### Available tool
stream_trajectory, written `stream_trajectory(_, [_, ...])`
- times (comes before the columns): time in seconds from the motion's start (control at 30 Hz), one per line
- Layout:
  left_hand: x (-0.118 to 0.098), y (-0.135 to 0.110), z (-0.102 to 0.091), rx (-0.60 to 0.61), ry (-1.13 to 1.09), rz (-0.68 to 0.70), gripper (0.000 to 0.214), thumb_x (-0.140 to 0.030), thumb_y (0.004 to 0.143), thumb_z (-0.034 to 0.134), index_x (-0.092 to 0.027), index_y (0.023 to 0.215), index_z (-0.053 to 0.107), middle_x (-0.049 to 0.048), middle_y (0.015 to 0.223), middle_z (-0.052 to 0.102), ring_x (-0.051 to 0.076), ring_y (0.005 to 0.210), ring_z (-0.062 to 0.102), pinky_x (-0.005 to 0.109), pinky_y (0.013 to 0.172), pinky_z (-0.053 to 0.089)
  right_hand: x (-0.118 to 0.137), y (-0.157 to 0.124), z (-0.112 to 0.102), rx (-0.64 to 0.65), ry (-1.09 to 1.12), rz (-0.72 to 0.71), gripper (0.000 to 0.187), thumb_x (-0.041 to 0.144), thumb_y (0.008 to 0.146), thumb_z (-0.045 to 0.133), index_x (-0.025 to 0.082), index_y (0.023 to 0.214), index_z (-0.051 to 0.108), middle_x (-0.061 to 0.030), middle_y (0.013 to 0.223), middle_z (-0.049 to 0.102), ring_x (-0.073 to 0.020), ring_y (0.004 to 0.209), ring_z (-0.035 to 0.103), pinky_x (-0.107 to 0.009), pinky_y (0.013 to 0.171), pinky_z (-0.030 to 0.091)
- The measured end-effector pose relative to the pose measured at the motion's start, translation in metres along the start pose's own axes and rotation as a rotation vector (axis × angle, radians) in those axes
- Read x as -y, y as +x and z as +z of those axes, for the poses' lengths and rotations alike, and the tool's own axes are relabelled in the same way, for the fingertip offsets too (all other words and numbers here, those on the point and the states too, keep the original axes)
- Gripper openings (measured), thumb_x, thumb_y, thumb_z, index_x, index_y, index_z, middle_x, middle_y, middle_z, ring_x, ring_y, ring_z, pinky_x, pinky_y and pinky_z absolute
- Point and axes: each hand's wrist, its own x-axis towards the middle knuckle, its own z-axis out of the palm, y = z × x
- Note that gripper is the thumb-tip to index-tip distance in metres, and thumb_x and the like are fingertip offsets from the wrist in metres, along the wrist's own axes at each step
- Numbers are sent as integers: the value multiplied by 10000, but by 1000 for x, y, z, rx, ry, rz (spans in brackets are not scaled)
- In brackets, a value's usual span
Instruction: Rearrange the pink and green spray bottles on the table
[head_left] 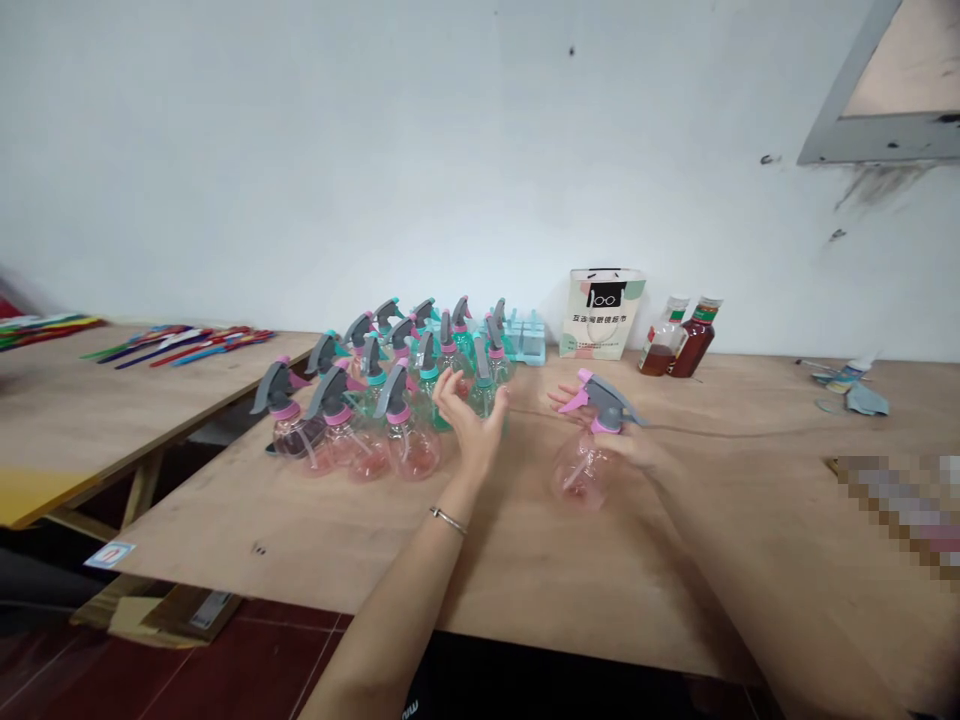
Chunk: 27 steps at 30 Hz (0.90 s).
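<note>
My right hand is wrapped round a clear pink spray bottle with a grey and pink trigger head, its fingers showing behind the neck. The bottle is upright and a little tilted; I cannot tell whether its base touches the table. My left hand, a bracelet at its wrist, is raised with fingers apart and curved, holding nothing. It is in front of a green spray bottle and partly hides the bottles behind. To its left stand several more spray bottles in rows, with a pink one nearest.
A light blue rack, a paper bag and two glass bottles of brown liquid stand along the wall. A small white bottle and a cloth lie at right. Coloured strips lie on the left table.
</note>
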Motion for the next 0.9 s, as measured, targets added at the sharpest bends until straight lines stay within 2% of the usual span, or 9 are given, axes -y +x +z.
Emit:
stream_trajectory(0.03, [10, 2, 2, 28, 13, -82, 694, -478, 805, 702, -212, 1352, 367, 179, 1418, 417, 309, 1385, 414, 499, 1143, 317, 2, 2, 1, -30, 14, -24, 518, 300, 727, 725, 308, 1239, 647, -68, 1306, 687, -314, 1312, 583, -514, 1088, 459])
stream_trajectory(0.13, [34, 2, 7, 242, 17, -233, 848, -448, 709, 797, -210, 1372, 325, 181, 1397, 482, 332, 1349, 479, 518, 1127, 355, 1, 5, 8, -172, 50, -40, 370, 362, 706, 733, 289, 1067, 694, -65, 1130, 744, -326, 1181, 655, -504, 977, 520])
stream_trajectory(0.27, [50, -9, 6, 377, 39, -200, 802, -394, 689, 805, -203, 1338, 374, 172, 1354, 547, 348, 1313, 526, 528, 1100, 395, -4, 5, 15, -397, 87, -16, 204, 345, 652, 737, 239, 795, 636, -26, 776, 705, -252, 815, 685, -407, 766, 542])
stream_trajectory(0.33, [51, -14, 2, 407, 70, -160, 785, -410, 697, 799, -196, 1332, 389, 171, 1329, 563, 355, 1292, 540, 540, 1091, 398, -5, 5, 16, -451, 127, 22, 191, 337, 643, 726, 233, 751, 609, -9, 720, 679, -217, 724, 652, -365, 698, 525])
stream_trajectory(0.4, [50, -18, -2, 433, 76, -128, 762, -426, 714, 785, -189, 1327, 399, 174, 1319, 565, 355, 1277, 547, 543, 1080, 406, -4, 4, 16, -410, 130, 55, 200, 337, 651, 725, 231, 799, 645, -23, 809, 718, -228, 811, 674, -361, 742, 530])
stream_trajectory(0.53, [49, -22, -5, 449, 48, -100, 725, -428, 729, 771, -174, 1306, 413, 176, 1306, 561, 345, 1261, 552, 529, 1066, 421, -3, 5, 17, -343, 40, 40, 282, 396, 715, 729, 239, 948, 704, -51, 1073, 749, -257, 1080, 666, -418, 984, 492])
stream_trajectory(0.73, [49, -22, -4, 437, 26, -115, 694, -406, 719, 784, -203, 1280, 432, 140, 1270, 576, 325, 1250, 558, 519, 1070, 418, -2, 8, 18, -444, 106, 78, 276, 421, 749, 683, 249, 965, 700, -32, 1018, 763, -256, 1146, 651, -421, 1049, 457])
stream_trajectory(0.83, [49, -22, -4, 445, 25, -116, 697, -410, 717, 785, -202, 1281, 432, 142, 1276, 574, 329, 1245, 560, 527, 1071, 417, 5, 11, 16, -456, 185, 128, 255, 402, 715, 711, 242, 911, 676, -35, 921, 757, -271, 1041, 690, -370, 805, 548])
stream_trajectory(0.9, [50, -22, -4, 444, 23, -117, 695, -410, 713, 788, -208, 1278, 436, 137, 1276, 574, 327, 1241, 562, 526, 1072, 416, 12, 13, 15, -489, 239, 141, 220, 363, 684, 703, 230, 850, 651, -34, 809, 734, -265, 883, 708, -317, 597, 518])
